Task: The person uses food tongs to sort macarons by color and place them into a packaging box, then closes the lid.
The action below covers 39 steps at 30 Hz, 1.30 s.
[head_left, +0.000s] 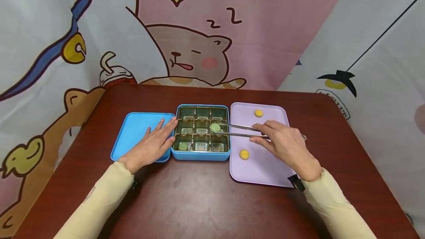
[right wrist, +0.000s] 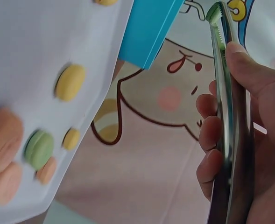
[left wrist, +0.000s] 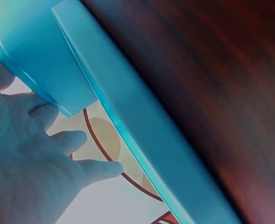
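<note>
The green macaron (head_left: 215, 127) sits between the tips of my metal tongs (right wrist: 242, 140), over the right-hand compartment of the middle row; I can't tell whether it hangs above that compartment or touches its floor. From above it looks round, with no long axis of its own. The tongs supply one: they run nearly level from my right hand (head_left: 285, 143) leftward to the macaron, fingers and thumb closed round their arms. My left hand (head_left: 156, 143) lies straight-fingered and holds nothing, its fingertips at the left side of the blue box (head_left: 200, 156). Neither hand is plainly nearer the macaron, but only the right reaches it, through the tongs. A second green piece (head_left: 183, 146) is in the front left compartment. The flat blue lid (head_left: 142, 123) lies under my left hand; to the right, the lilac tray (head_left: 265, 172) bears yellow pieces (head_left: 244, 154), all on the brown table (head_left: 192, 202).
</note>
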Tool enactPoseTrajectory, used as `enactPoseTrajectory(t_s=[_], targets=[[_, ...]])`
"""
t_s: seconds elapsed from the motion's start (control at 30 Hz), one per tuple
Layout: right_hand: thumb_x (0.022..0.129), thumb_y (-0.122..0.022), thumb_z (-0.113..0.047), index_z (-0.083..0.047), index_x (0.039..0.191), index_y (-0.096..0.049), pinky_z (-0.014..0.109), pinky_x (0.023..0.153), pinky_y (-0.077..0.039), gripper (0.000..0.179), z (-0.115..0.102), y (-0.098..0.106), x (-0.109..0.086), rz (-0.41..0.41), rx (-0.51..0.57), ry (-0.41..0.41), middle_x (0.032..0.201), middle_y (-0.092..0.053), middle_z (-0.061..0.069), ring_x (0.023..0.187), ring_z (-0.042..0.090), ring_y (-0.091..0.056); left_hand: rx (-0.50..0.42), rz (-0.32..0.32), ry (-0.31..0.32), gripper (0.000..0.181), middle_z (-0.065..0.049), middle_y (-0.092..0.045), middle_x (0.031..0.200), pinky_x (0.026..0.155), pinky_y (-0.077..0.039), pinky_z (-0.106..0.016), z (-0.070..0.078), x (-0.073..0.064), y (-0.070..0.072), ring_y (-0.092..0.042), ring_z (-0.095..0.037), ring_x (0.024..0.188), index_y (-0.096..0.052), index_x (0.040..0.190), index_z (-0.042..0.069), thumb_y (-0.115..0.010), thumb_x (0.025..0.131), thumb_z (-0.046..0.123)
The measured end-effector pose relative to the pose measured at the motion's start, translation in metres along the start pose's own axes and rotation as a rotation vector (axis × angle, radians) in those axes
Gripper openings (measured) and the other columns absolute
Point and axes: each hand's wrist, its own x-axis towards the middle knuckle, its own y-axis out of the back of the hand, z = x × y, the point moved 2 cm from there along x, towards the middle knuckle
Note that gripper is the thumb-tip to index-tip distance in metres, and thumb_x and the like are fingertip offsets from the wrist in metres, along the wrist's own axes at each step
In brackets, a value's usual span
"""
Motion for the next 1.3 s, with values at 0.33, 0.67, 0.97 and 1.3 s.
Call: enactPoseTrajectory(t_s=[0.33,0.67,0.97,1.3], targets=[[0.088,-0.079,-0.047,-0.021,0.113,-0.075,0.038,0.052,-0.048,0.037,-0.02,-0.015,0.031,-0.049,0.0,0.042,0.079,-0.062,-0.008,0.063,0.013,-0.058,0.012,0.022,-0.046,0.063,-0.002,-0.016,0.173,0.114,-0.013,-0.078,-0.001,0.0,0.0,-0.014,-0.037,0.158,-0.021,0.167,0.016,-0.042,0.112,0.036],[0.092,-0.075,-0.05,-0.021,0.113,-0.077,0.034,0.037,-0.034,0.036,-0.035,-0.026,0.058,-0.054,-0.045,0.066,0.081,-0.065,-0.006,0.066,0.015,-0.064,0.024,0.014,-0.026,0.064,0.001,-0.014,0.173,0.115,-0.012,-0.077,0.0,-0.002,0.002,-0.012,-0.035,0.158,-0.02,0.168,0.017,-0.044,0.111,0.036],[0.094,-0.076,-0.044,-0.016,0.118,-0.077,0.035,0.046,-0.049,0.036,-0.042,-0.041,0.076,-0.08,-0.027,0.108,0.088,-0.069,-0.003,0.07,0.017,-0.067,0.031,0.015,-0.025,0.065,0.0,-0.015,0.173,0.114,-0.014,-0.077,0.001,-0.001,0.001,-0.014,-0.036,0.158,-0.02,0.167,0.017,-0.043,0.111,0.038],[0.092,-0.078,-0.044,-0.019,0.112,-0.079,0.04,0.045,-0.048,0.031,-0.047,-0.05,0.086,-0.143,-0.06,0.082,0.083,-0.065,-0.004,0.071,0.021,-0.068,0.037,0.026,-0.033,0.064,-0.001,-0.015,0.173,0.114,-0.014,-0.078,0.0,0.0,-0.001,-0.014,-0.036,0.158,-0.02,0.167,0.016,-0.042,0.112,0.037]])
